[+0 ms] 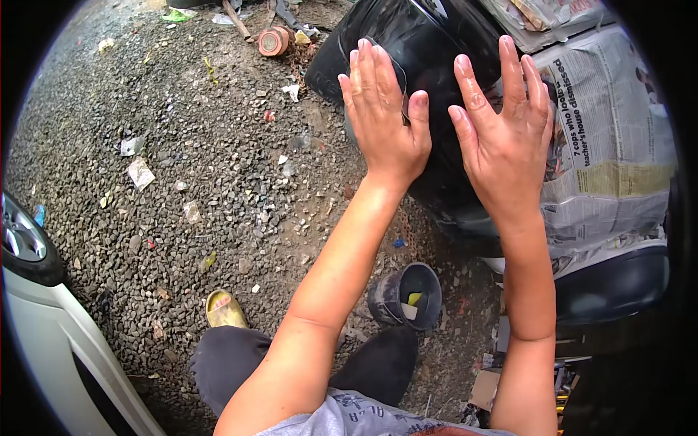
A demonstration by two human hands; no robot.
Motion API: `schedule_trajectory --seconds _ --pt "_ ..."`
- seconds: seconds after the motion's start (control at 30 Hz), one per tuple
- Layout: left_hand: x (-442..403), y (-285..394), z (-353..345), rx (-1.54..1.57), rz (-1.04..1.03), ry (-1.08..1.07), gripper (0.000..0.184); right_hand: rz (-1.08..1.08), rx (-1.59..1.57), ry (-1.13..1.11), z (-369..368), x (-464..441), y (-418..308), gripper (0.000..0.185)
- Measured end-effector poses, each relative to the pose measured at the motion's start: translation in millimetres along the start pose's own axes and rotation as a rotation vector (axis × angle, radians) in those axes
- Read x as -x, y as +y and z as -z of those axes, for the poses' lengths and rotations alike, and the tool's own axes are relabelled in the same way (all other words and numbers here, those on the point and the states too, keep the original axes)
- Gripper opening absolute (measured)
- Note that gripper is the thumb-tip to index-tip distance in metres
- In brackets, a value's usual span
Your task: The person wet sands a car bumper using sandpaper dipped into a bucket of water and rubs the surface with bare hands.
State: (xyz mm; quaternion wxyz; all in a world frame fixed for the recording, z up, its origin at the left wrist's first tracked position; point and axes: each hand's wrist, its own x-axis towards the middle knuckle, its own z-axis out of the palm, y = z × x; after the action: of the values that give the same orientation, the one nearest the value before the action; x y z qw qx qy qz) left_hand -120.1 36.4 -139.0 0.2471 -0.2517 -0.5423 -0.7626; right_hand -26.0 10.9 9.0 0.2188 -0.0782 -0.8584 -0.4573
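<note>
My left hand (389,134) is held out flat over a glossy black curved panel (440,40) that looks like a car's bodywork. Its fingers are straight, the thumb is apart, and nothing is in it. To its right, my right hand (507,142) is spread with its palm towards the same panel and is likewise without anything in it. The fingertips look wet. Whether either palm touches the black surface, I cannot tell. Newspaper sheets (618,109) cover the surface beside my right hand.
Below the panel stands a dark bucket (379,299) with yellow and whitish pieces inside. A white car (54,341) is at the lower left. Gravel (182,240) with scattered litter covers the ground. A reddish cylinder (273,42) lies at the top. Another dark panel (618,287) is at the right.
</note>
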Motion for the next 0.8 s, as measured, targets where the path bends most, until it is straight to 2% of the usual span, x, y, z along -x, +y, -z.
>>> schedule_trajectory --seconds 0.27,0.37,0.57,0.73,0.8 --pt "0.0 -0.9 -0.2 -0.007 -0.004 -0.009 0.069 0.026 -0.05 -0.004 -10.3 18.4 -8.6 0.051" --pt "0.8 3.1 4.6 0.0 0.03 -0.072 0.071 0.008 -0.214 -0.084 -1.4 36.4 -9.8 0.049" --pt "91.3 12.8 12.0 0.06 0.162 -0.178 0.077 -0.123 -0.433 -0.181 -18.5 120.8 39.2 0.043" --pt "-30.9 33.2 5.7 0.071 -0.152 -0.192 0.073 -0.205 -0.576 -0.273 -32.7 163.5 63.2 0.045" --pt "-50.4 35.0 -1.7 0.146 -0.207 -0.091 0.076 -0.263 -0.653 -0.246 -38.7 162.2 61.4 0.048"
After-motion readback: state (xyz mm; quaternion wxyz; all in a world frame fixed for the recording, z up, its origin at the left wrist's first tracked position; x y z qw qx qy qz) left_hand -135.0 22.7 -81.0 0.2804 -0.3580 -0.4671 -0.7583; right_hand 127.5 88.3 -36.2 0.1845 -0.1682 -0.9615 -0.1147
